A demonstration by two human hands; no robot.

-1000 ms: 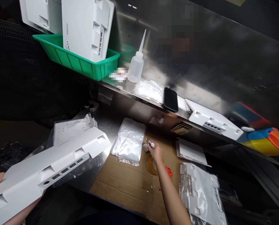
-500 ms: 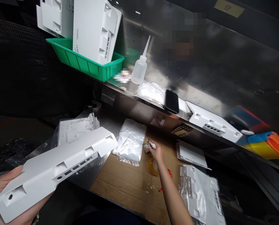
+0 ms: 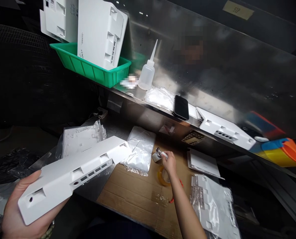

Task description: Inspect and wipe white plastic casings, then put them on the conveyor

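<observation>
My left hand (image 3: pixel 35 202) is closed around one end of a white plastic router housing (image 3: pixel 73 176), which tilts up to the right. Slots and a row of port openings run along its near side. My right hand (image 3: pixel 170 163) pinches a small white piece (image 3: pixel 164 154), its exact kind too small to make out. Just left of those fingertips stands a small dispenser bottle (image 3: pixel 157 155) with a shiny metal top, on the cardboard sheet (image 3: pixel 128 191). A roll of amber tape (image 3: pixel 161 176) lies below the hand, partly behind the forearm, beside something red.
Clear plastic bags (image 3: pixel 139 149) lie behind the cardboard. Bagged white housings (image 3: pixel 212 202) are at right, near a white panel (image 3: pixel 204 162). The shelf carries a green bin (image 3: pixel 93 71), a squeeze bottle (image 3: pixel 146 76), a phone (image 3: pixel 181 107) and another housing (image 3: pixel 226 129).
My left hand has brought the housing to the right. My right hand has drawn slightly right, away from the dispenser bottle, and the white piece shows apart from its top.
</observation>
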